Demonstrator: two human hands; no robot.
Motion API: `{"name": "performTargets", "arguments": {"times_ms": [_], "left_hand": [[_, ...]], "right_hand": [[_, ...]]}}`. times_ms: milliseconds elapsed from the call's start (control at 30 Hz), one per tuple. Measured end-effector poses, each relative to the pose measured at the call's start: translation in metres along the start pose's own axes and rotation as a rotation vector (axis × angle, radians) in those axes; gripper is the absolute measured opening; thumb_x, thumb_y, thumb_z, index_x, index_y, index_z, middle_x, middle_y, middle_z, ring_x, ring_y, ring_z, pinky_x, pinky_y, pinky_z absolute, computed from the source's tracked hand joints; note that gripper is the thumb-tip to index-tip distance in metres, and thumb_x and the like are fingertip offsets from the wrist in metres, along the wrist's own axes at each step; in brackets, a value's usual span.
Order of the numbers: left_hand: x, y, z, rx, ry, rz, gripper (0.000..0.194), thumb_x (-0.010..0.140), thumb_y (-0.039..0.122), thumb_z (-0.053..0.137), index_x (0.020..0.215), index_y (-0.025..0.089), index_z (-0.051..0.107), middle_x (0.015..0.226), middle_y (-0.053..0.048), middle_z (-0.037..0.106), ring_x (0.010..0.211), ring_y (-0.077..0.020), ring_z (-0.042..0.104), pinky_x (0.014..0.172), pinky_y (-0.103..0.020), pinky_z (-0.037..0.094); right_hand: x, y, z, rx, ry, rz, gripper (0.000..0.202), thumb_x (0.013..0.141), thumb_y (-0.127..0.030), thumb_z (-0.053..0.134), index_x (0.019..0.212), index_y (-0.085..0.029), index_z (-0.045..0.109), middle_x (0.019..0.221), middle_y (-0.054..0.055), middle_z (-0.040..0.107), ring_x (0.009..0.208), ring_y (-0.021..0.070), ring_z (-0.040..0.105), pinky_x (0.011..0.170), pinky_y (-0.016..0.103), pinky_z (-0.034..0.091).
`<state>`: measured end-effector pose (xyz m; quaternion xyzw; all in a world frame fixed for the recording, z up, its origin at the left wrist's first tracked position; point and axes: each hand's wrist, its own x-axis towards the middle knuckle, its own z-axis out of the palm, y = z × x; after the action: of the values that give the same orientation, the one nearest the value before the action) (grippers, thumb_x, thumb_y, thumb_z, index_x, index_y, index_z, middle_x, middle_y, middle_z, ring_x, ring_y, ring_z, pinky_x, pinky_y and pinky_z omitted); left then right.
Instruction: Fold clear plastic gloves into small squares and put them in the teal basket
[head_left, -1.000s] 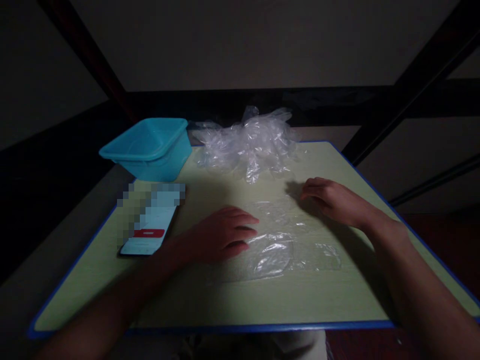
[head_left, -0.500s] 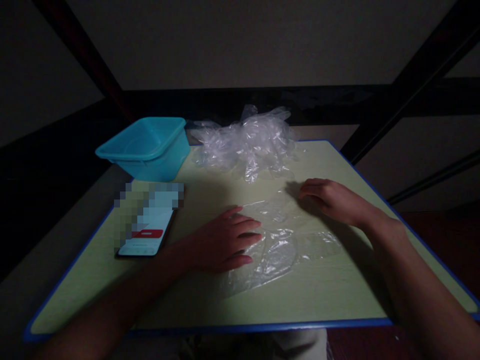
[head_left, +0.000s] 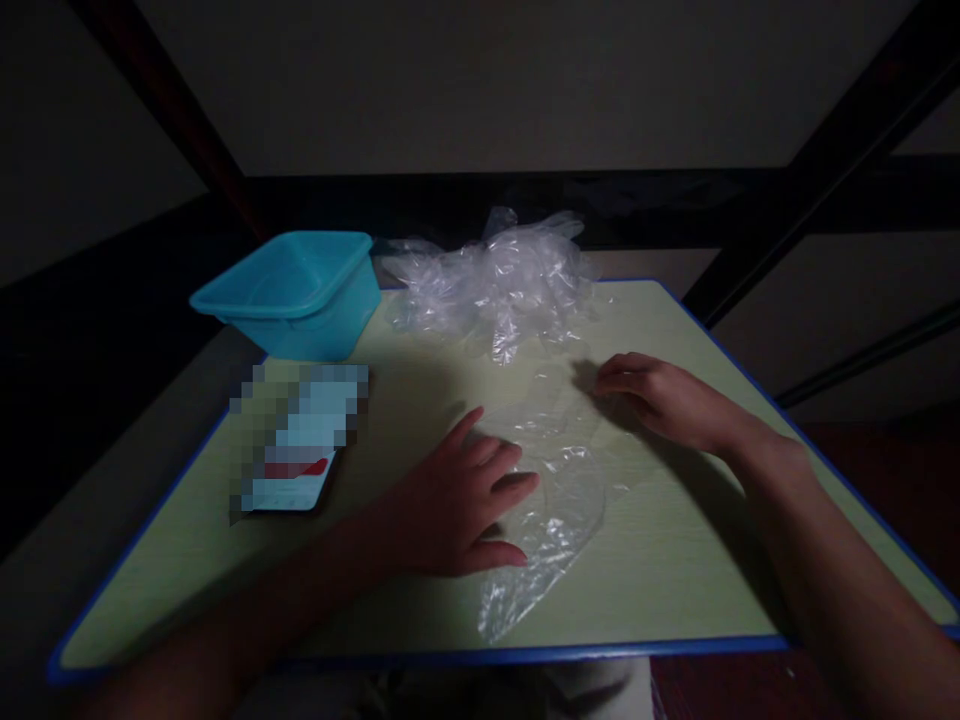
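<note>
Blue-edged rectangular table with pale green top. Table's middle: crinkled clear plastic film; left hand, fingers spread, over it. Right of middle: right hand, fingers curled; I cannot tell whether gripping. Table's far edge: clear crumpled plastic heap. Far-left corner: turquoise plastic basin. Behind table: dim grey wall.

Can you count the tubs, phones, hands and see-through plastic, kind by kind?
Blue tub: 1
Phone: 1
Left hand and right hand: 2
Heap of clear plastic: 1, pieces too tangled to count
Spread clear plastic: 1 patch
Total: 6
</note>
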<state>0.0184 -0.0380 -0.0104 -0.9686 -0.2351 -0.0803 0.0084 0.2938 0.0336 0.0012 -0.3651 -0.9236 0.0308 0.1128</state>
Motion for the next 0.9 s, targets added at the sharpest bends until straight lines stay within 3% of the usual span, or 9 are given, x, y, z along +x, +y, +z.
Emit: {"name": "performTargets", "arguments": {"times_ms": [167, 467, 767, 900], "left_hand": [[0.0, 0.008, 0.002, 0.006, 0.062, -0.001, 0.068, 0.078, 0.069, 0.038, 0.115, 0.014, 0.055, 0.108, -0.013, 0.058, 0.099, -0.0279, 0.051, 0.104, -0.057, 0.016], [0.0, 0.015, 0.009, -0.055, 0.148, 0.064, 0.066, 0.082, 0.067, 0.029, 0.107, 0.012, 0.056, 0.119, -0.014, 0.056, 0.115, -0.0273, 0.044, 0.108, -0.052, 0.011], [0.0, 0.025, 0.013, -0.15, 0.1, 0.097, 0.066, 0.081, 0.068, 0.031, 0.115, 0.015, 0.051, 0.125, -0.013, 0.053, 0.12, -0.0266, 0.042, 0.11, -0.052, 0.009], [-0.001, 0.02, 0.012, -0.16, 0.109, 0.081, 0.066, 0.084, 0.065, 0.027, 0.119, 0.014, 0.049, 0.127, -0.014, 0.052, 0.122, -0.0275, 0.04, 0.109, -0.053, 0.01]], "right_hand": [[0.0, 0.0, 0.001, -0.029, 0.034, -0.01, 0.037, 0.073, 0.001, 0.04, 0.084, -0.013, 0.071, 0.089, 0.012, 0.061, 0.081, 0.0209, 0.057, 0.07, 0.033, 0.049], [0.0, 0.0, 0.002, 0.007, 0.03, -0.001, 0.037, 0.073, 0.001, 0.042, 0.085, -0.017, 0.073, 0.087, 0.01, 0.057, 0.082, 0.0196, 0.053, 0.071, 0.033, 0.046], [0.007, -0.013, 0.014, 0.07, -0.007, -0.004, 0.043, 0.079, -0.003, 0.039, 0.111, -0.017, 0.064, 0.093, 0.01, 0.056, 0.088, 0.021, 0.05, 0.078, 0.036, 0.043], [0.008, -0.018, 0.016, 0.037, 0.004, -0.003, 0.042, 0.082, -0.006, 0.041, 0.117, -0.017, 0.06, 0.097, 0.012, 0.055, 0.09, 0.023, 0.049, 0.079, 0.038, 0.042]]}}
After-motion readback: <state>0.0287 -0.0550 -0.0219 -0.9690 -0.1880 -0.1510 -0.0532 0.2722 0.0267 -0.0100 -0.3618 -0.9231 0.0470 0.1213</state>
